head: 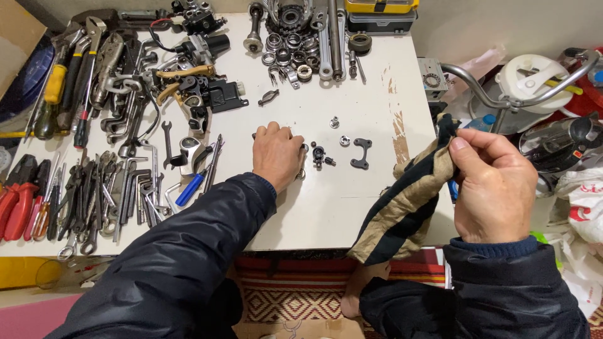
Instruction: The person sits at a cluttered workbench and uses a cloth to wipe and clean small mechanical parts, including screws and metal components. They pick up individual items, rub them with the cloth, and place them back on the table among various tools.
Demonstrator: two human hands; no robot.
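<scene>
My left hand [276, 155] rests knuckles up on the white table [326, 207], its fingers closed over a small metal part [302, 171] that is mostly hidden. Just right of it lie a small black fitting [319, 154], a silver nut [345, 140] and a flat black bracket [361, 154]. My right hand [493, 188] is off the table's right edge, shut on a tan and dark blue rag [408, 201] that hangs down from it.
Many wrenches, pliers and screwdrivers [94, 169] cover the table's left side. Bearings, rings and shafts [301, 44] lie at the back, beside a yellow and black case [380, 16]. Handlebars [502, 94], a kettle [559, 147] and bags crowd the right.
</scene>
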